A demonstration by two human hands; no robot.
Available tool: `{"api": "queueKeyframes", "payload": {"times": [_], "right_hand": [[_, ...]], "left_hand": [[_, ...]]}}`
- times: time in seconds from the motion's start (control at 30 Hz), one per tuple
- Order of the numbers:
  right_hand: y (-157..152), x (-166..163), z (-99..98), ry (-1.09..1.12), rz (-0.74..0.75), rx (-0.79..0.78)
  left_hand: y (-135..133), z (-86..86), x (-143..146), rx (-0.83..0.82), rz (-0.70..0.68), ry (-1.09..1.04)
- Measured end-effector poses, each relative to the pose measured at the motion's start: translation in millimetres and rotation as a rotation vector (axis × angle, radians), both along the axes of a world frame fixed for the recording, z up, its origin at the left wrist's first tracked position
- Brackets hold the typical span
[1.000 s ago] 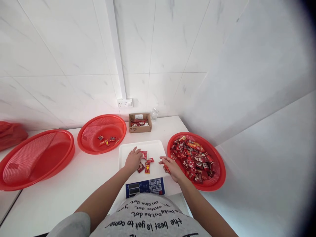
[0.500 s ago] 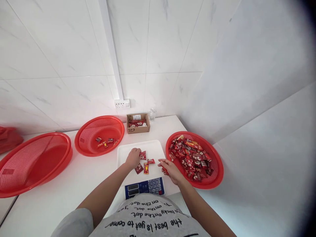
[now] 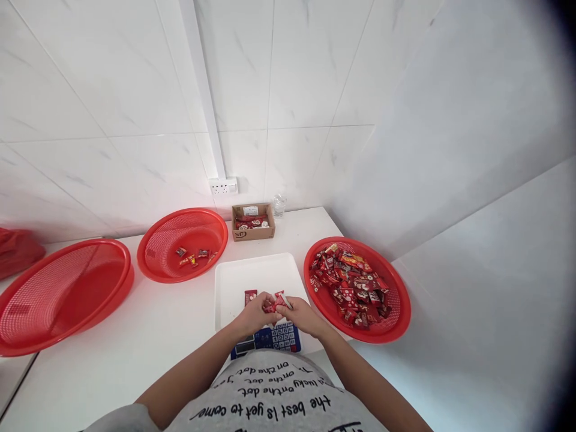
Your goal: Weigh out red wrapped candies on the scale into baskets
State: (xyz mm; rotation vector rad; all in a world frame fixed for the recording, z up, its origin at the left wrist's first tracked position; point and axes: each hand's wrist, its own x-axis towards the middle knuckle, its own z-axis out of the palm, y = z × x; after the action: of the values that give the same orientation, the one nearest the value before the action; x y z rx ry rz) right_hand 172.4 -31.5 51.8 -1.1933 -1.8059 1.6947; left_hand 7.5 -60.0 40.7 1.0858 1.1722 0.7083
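Two hands pinch small red candy packets [image 3: 275,303] together.
The left hand [image 3: 254,313] and the right hand [image 3: 300,313] meet fingertip to fingertip, both closed on the candy packets, just over the near edge of the white tray [image 3: 252,270] on the blue scale [image 3: 270,340]. One loose packet [image 3: 250,295] lies on the tray by the left hand. A red basket [image 3: 398,315] full of candy sits to the right.
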Motion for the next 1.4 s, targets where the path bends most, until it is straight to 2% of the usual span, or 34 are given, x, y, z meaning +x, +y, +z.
{"api": "queueKeyframes", "payload": {"times": [0.13,0.23,0.3,0.4,0.47,0.6,0.73,0.83,0.93,1.0,1.1,1.2,1.4], "right_hand": [[-6.0,-5.1,-3.3,-0.034,0.058,0.066],[-6.6,-8.4,-7.6,-0.077,-0.014,0.030],[-5.3,-8.0,-10.2,-0.059,-0.074,-0.028],[-2.2,-2.2,-14.4,-0.041,-0.174,-0.117],[-0.2,3.6,-18.0,-0.053,-0.235,-0.143],[2.4,12.5,-26.4,-0.062,-0.348,-0.162],[2.6,12.7,-30.4,-0.015,-0.452,-0.145],[1.0,6.9,-26.3,0.124,-0.411,-0.203],[0.4,-0.1,-20.4,0.270,-0.334,-0.227],[1.5,-2.1,-19.4,0.259,-0.332,-0.192],[3.4,-1.1,-23.5,0.071,-0.376,-0.116],[2.6,-1.8,-28.6,-0.070,-0.373,-0.114],[0.1,-15.3,-27.8,0.152,-0.282,-0.209]], "left_hand": [[-12.0,-3.6,-3.7,-0.016,-0.055,0.002],[-10.9,-0.1,-7.6,0.044,-0.034,0.060],[-4.5,3.3,-12.8,0.035,0.034,0.105],[10.6,6.7,-25.8,-0.007,0.210,0.164],[20.6,6.1,-35.4,-0.003,0.238,0.237],[28.9,-3.9,-45.5,0.171,0.148,0.586],[21.0,-20.5,-40.1,0.407,0.081,0.864],[12.7,-31.8,-34.2,0.463,-0.014,0.939],[6.8,-39.4,-32.4,0.466,-0.044,0.963],[4.0,-42.4,-33.3,0.470,-0.033,0.964],[0.4,-45.6,-35.1,0.470,-0.010,0.962],[-2.3,-49.4,-34.8,0.457,-0.024,0.974],[-4.1,-54.4,-30.8,0.502,-0.041,1.015]]}}
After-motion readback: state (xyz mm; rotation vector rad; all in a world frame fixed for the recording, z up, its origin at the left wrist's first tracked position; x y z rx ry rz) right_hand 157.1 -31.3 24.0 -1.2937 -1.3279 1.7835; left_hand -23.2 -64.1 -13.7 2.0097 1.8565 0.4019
